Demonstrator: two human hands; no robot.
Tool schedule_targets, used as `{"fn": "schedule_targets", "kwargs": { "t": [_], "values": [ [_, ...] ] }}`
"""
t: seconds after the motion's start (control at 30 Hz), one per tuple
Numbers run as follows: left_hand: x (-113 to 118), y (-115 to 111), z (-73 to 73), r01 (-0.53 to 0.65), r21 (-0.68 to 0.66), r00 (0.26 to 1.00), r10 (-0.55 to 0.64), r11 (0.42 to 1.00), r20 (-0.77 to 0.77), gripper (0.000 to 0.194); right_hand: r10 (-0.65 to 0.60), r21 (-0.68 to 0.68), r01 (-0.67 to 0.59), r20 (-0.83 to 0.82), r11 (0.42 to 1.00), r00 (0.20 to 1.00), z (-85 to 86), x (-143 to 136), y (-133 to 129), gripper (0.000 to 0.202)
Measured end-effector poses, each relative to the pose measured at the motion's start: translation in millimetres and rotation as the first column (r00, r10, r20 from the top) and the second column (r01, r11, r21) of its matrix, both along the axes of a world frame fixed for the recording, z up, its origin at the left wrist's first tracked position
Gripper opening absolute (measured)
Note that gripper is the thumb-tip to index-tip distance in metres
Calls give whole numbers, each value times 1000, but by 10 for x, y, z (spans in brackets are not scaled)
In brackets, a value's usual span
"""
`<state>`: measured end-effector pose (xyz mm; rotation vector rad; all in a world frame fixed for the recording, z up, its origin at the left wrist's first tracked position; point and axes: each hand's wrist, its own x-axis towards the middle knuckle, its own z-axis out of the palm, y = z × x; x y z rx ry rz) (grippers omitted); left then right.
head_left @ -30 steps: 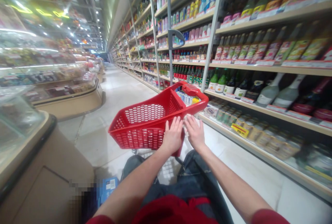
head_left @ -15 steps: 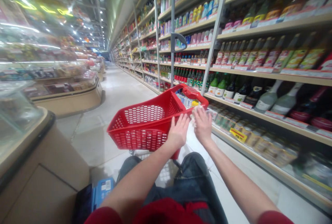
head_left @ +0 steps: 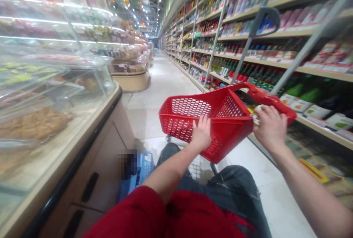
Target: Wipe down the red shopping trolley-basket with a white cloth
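A red plastic shopping cart basket (head_left: 184, 127) with perforated walls stands in front of my knees. My left hand (head_left: 202, 133) lies against its near side, fingers stretched up to the rim. At the basket's right end, below the red handle (head_left: 268, 98), my right hand (head_left: 270, 126) is closed on a crumpled white cloth (head_left: 256, 115). Part of this cloth shows beyond the fingers, touching the basket's corner; the rest is hidden in my hand.
Shelves of bottles and cans (head_left: 256, 49) line the right side. A glass display counter (head_left: 110, 94) stands close on my left, with a blue box (head_left: 145, 162) on the floor beside it. Another display stand (head_left: 132, 80) is farther along the aisle.
My view has swung left and tilted, so the cart appears farther right. My hands have moved apart: the left along the near side, the right with the cloth toward the handle end.
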<state>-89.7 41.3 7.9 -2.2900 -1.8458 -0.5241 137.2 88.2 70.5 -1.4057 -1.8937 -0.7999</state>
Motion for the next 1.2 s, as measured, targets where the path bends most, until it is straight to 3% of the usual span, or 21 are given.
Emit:
{"fn": "schedule_targets", "kwargs": {
  "t": [0.1,0.17,0.27,0.43,0.53,0.67,0.73,0.8,0.97,1.03,1.2],
  "values": [
    [-40,-23,-10,20,-16,1000,-19,1000,25,66,157,-50,-151,134,987,979,-206,-421,-47,35],
    [-118,-32,-16,15,-11,999,-14,1000,36,66,221,-86,-209,181,974,958,-242,-550,-60,36],
    [-276,-42,-46,-36,-9,997,37,999,64,67,180,-89,-167,159,982,971,-118,-411,-41,32],
    [-362,-56,-86,-58,-36,995,61,998,83,65,-71,-3,71,25,997,997,122,11,-70,35],
    [-291,-62,-75,-50,-47,994,55,998,100,68,-64,-18,65,55,998,996,37,-128,-90,36],
    [-247,-69,-70,-12,-37,997,15,999,77,66,149,-103,-133,166,986,975,-209,-551,-53,37],
    [-300,-73,-88,-11,-26,997,12,1000,70,63,208,-132,-185,189,974,960,-271,-614,-5,38],
    [-394,-80,-113,-54,-33,996,56,998,72,62,189,-127,-169,173,977,966,-267,-518,67,39],
    [-546,-93,-154,-131,-49,989,134,990,69,63,-21,-83,26,59,996,998,-176,-214,224,42],
    [-524,-87,-158,-122,-41,990,125,992,72,63,7,-133,6,93,991,996,-206,-337,211,38],
    [-557,-82,-183,-99,-45,993,102,994,63,63,240,-264,-186,191,946,952,-424,-1001,132,33]
  ]
}}
